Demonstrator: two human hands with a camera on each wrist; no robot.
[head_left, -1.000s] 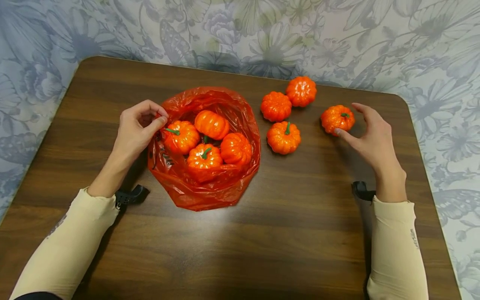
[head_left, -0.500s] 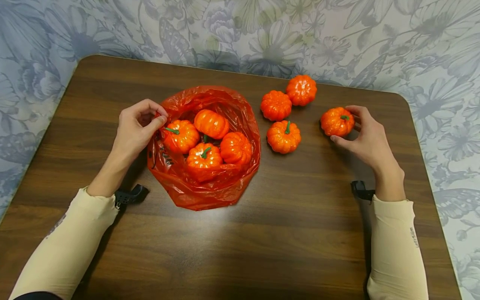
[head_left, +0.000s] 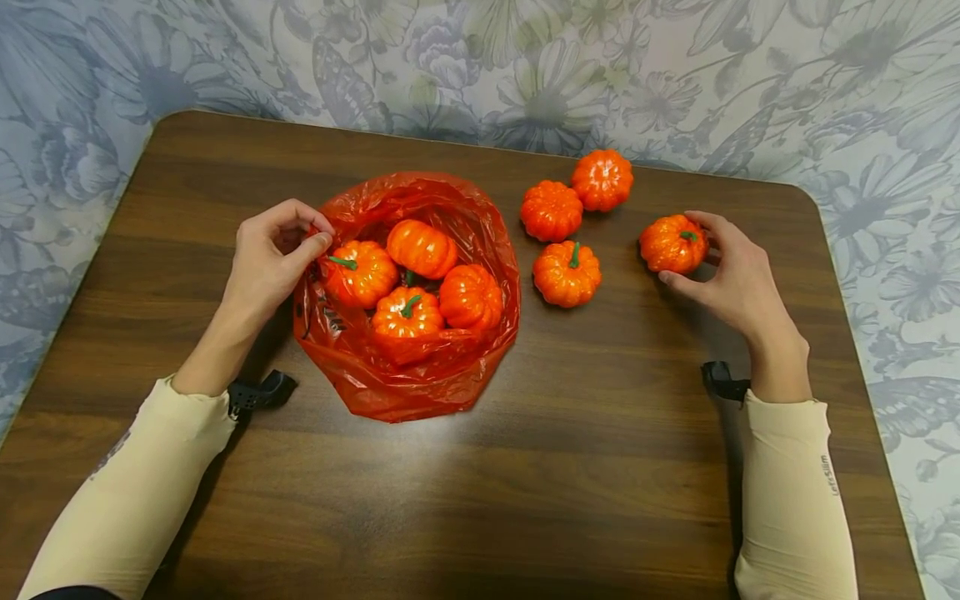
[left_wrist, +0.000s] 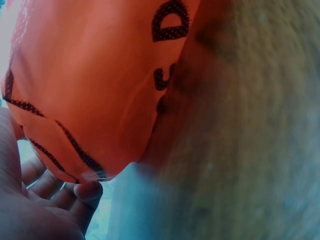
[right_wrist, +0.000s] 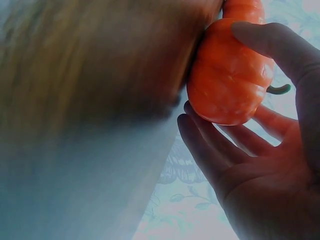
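Observation:
A red plastic bag (head_left: pixel 420 387) stands with its mouth wide on the table, and several small orange pumpkins (head_left: pixel 422 248) with green stems lie in it. My left hand (head_left: pixel 272 258) pinches the left side of the bag's rim between thumb and fingers. In the left wrist view, the bag's wall (left_wrist: pixel 95 75) shows black print above the fingertips. At the right, my right hand (head_left: pixel 738 275) holds a glossy orange pumpkin (head_left: pixel 672 243), thumb on its near side and fingers round the far side. The right wrist view shows this pumpkin (right_wrist: pixel 227 75) low by the tabletop, its green stem toward the palm.
Three more pumpkins stand between bag and right hand: one at the back (head_left: pixel 602 180), one left of it (head_left: pixel 551 211), and one nearer with its stem up (head_left: pixel 567 274). The brown wooden table (head_left: pixel 525 500) reaches a flower-patterned wall (head_left: pixel 547 83) behind.
My right hand has moved slightly left, and its fingers have come round the right-hand pumpkin. The left hand and the bag have hardly moved.

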